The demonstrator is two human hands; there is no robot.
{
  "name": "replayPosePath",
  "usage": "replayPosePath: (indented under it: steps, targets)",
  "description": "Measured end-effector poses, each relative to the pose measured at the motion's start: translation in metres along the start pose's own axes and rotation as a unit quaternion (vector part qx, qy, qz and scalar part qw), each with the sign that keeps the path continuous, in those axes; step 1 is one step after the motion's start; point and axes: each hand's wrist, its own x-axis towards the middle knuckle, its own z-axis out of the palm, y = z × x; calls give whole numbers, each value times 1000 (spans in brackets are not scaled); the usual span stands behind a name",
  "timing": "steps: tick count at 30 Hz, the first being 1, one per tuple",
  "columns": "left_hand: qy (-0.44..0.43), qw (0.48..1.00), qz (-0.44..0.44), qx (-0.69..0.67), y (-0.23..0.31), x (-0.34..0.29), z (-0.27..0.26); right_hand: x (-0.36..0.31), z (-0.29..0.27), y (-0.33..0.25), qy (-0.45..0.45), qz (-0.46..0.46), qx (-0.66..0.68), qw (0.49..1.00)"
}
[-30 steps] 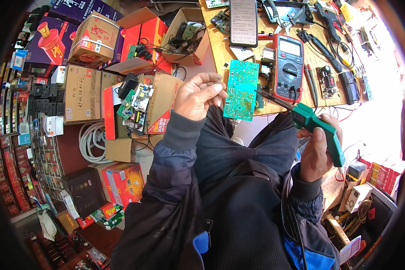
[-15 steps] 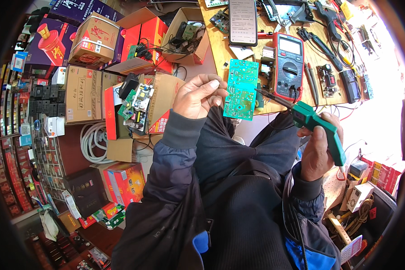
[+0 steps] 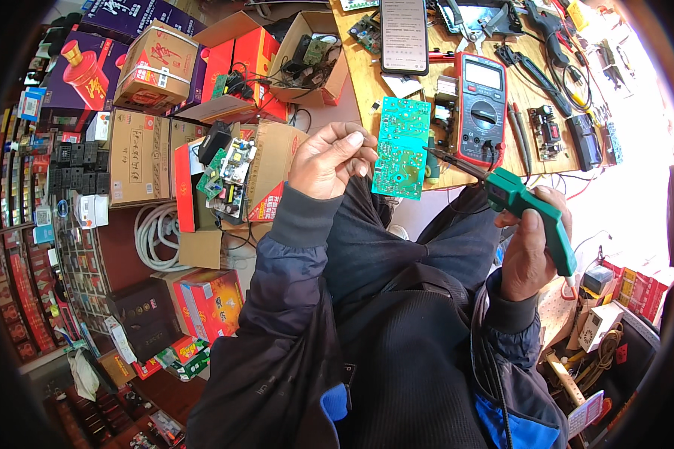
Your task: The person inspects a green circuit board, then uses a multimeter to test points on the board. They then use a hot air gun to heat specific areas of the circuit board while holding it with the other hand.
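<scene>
A green circuit board (image 3: 401, 142) lies at the table's near edge, its lower part jutting past the wood, with solder joints facing up. Against its left side is my left hand (image 3: 332, 159), thumb and forefinger pinched together and the other fingers curled. What the pinch holds, if anything, is too small to make out. My right hand (image 3: 532, 251) is wrapped around the handle of a green soldering gun (image 3: 511, 193). The gun's dark, thin tip points left and reaches the board's right edge; whether it touches a joint cannot be told.
Beyond the board lie a phone (image 3: 404, 37) and a red-framed multimeter (image 3: 481, 105) with probe leads. Pliers, cables and small boards crowd the wooden table (image 3: 367, 75) at the back right. Boxes (image 3: 138, 153) and a coiled white hose (image 3: 157, 236) stand to the left.
Almost nothing differs; the circuit board has shifted very slightly away from me. Both hands and the soldering gun keep their places.
</scene>
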Motion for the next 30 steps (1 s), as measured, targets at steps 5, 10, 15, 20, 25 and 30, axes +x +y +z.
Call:
replayPosePath:
  steps: [5,10,15,20,25,30]
  targets:
    - [1,1000,7,12,-1,1,-1,0,0,0,0,1,0,1000]
    - [28,999,0,22,-1,2,-2,-1,-1,1,-3,0,3,1000]
    - [61,996,22,66,-3,3,3,-2,-1,2,-9,2,13,1000]
    - [71,996,34,31,-6,7,2,-3,-1,3,-1,7,12,1000]
    - [66,996,48,40,-7,7,0,-2,-1,3,-4,5,16,1000]
    - [41,999,29,18,-5,6,-2,-2,0,3,-6,6,11,1000]
